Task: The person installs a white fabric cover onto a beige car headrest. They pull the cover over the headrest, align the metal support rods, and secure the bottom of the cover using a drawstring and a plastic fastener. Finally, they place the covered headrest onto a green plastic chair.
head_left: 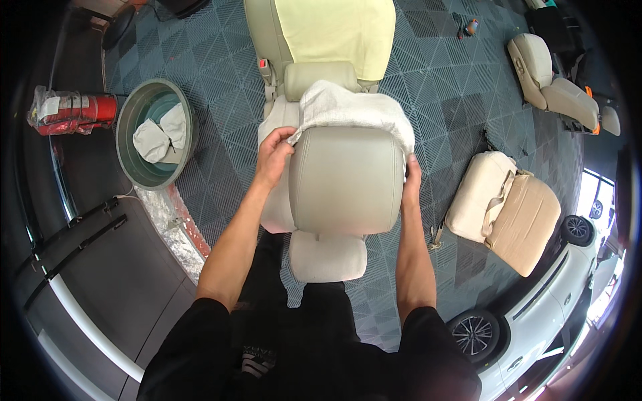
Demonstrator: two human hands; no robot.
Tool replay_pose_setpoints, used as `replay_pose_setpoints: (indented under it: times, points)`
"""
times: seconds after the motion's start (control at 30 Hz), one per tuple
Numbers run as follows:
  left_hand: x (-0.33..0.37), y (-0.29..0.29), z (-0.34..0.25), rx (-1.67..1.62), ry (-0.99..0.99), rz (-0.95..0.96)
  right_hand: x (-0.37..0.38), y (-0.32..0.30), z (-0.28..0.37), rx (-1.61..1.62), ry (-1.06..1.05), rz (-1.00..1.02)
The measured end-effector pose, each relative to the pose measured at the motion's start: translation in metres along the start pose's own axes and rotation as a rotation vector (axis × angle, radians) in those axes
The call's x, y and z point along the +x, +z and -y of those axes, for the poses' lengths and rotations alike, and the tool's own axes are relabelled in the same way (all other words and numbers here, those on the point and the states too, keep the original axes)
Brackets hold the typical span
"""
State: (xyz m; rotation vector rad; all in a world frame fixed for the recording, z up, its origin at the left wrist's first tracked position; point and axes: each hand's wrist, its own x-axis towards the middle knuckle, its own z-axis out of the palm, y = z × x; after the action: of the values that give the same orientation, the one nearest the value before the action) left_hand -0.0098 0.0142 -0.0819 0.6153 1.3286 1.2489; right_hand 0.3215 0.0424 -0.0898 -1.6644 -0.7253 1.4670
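Note:
In front of me is a car seat with a smooth grey-beige leather backrest [346, 180]. A pale fabric seat cover [358, 107] lies bunched over the backrest's far end and hangs down its right side. My left hand [274, 159] is closed at the far left corner, pinching the cover's edge between thumb and fingers. At the right side my right hand [412, 179] grips the cover's edge, its fingers partly hidden. Nearest to me, a fabric-covered headrest [328, 257] sticks out from the backrest. Pale fabric [275, 204] also shows along the seat's left side.
Beyond stands another seat [334, 33] with a yellow panel and a red buckle [263, 63]. Left are a green tub [124, 150] holding pale cloths [152, 140] and red fire extinguishers [87, 110]. Right are beige seats [525, 214], [535, 60] and a white car [548, 287].

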Motion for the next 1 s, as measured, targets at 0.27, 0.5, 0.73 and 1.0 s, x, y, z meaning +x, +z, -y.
replay_pose_setpoints:
  times: [0.27,0.5,0.73,1.0]
  points:
    - [0.016,0.004,0.007,0.467,0.105,-0.210,-0.010,0.018,0.024,-0.104,-0.140,-0.020]
    - [0.010,0.018,-0.015,0.654,0.091,-0.281,0.007,0.003,0.043,-0.348,-0.078,0.125]
    - [-0.002,0.023,-0.016,0.618,0.118,-0.265,-0.008,0.011,0.049,-0.723,-0.770,-0.111]
    - [-0.014,0.021,-0.009,0.400,0.214,-0.194,-0.036,0.011,0.059,-0.279,-0.451,0.042]
